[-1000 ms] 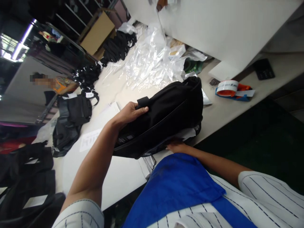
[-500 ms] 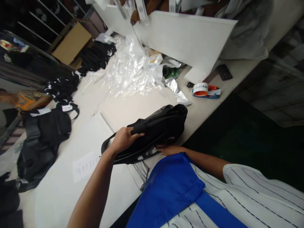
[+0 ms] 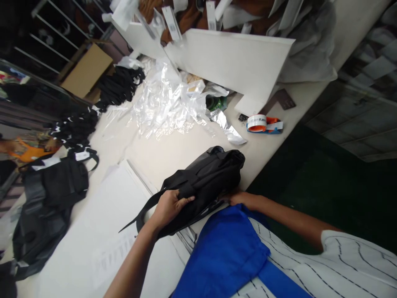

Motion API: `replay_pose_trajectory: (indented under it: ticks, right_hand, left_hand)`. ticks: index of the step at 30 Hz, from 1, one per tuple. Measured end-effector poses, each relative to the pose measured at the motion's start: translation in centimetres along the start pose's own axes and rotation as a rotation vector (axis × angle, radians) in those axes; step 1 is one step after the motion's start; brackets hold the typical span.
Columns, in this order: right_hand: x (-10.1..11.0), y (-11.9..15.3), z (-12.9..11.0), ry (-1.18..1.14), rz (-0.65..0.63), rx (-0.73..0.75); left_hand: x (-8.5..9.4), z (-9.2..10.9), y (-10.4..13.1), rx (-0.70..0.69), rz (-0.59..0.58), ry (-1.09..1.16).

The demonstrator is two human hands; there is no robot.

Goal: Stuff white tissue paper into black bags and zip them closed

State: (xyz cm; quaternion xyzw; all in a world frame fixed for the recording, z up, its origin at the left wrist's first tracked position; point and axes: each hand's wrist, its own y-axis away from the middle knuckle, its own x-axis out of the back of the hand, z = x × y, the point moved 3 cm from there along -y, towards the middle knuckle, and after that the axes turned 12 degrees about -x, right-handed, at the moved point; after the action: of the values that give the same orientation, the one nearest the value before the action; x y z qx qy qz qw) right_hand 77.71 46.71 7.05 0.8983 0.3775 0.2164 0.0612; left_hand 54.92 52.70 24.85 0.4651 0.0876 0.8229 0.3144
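Observation:
A black bag (image 3: 198,178) lies on its side at the table's near edge, a strap trailing from its left end. My left hand (image 3: 169,207) is closed on the bag's upper left part, thumb laid over the black fabric. Low on the bag's near side is my right hand (image 3: 237,198), its fingers hidden by the bag's lower edge, so I cannot tell whether they grip. White sheets (image 3: 102,215) lie under and to the left of the bag.
Crumpled clear plastic bags (image 3: 164,99) cover the far table. A tape dispenser (image 3: 263,124) and a dark phone-like object (image 3: 285,99) lie to the right. Another black bag (image 3: 56,186) rests at left. A white board (image 3: 232,58) stands behind. Another person (image 3: 27,149) is at far left.
The view has shifted a little. My left hand still holds the bag, and its strap now sticks out further left. My right hand has moved rightward along the lower edge, its fingers now more hidden.

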Motion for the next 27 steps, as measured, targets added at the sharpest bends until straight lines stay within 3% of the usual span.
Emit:
replay_pose_trajectory:
  ticks: [2,5,6,9,11,12,17,20,23,27]
  right_hand:
    - [4.0,1.7,-0.5,-0.078,-0.019,-0.002]
    - [10.9,3.8,1.2,-0.249,0.025,-0.206]
    - [13.1,4.1,2.1,-0.298,0.093,-0.272]
    - [18.2,3.5,4.9,-0.357,0.451,-0.370]
    - [19.8,1.4,5.7,-0.327,0.600,-0.348]
    - [20.0,-0.1,5.6,-0.301,0.610,-0.314]
    - [19.1,-9.7,2.6,0.016,0.429,0.011]
    - [18.3,-14.8,1.6,0.257,0.150,0.150]
    - [18.0,-17.9,1.6,0.360,-0.179,0.179]
    - [18.8,-19.8,1.0,0.401,-0.339,0.114]
  left_hand:
    - [-0.5,0.0,0.7,-0.064,0.012,-0.039]
    - [-0.7,0.5,2.0,-0.172,0.010,-0.069]
    - [-0.7,0.6,2.3,-0.205,0.016,-0.070]
    - [-0.7,0.8,2.6,-0.293,0.062,-0.102]
    - [-0.5,0.9,2.4,-0.331,0.100,-0.150]
    - [-0.4,1.0,2.2,-0.345,0.111,-0.175]
    - [0.4,1.7,1.6,-0.415,0.153,-0.285]
    - [0.9,1.8,1.6,-0.450,0.188,-0.349]
    - [1.3,1.9,1.7,-0.461,0.221,-0.395]
    - [1.5,2.0,1.6,-0.449,0.232,-0.404]
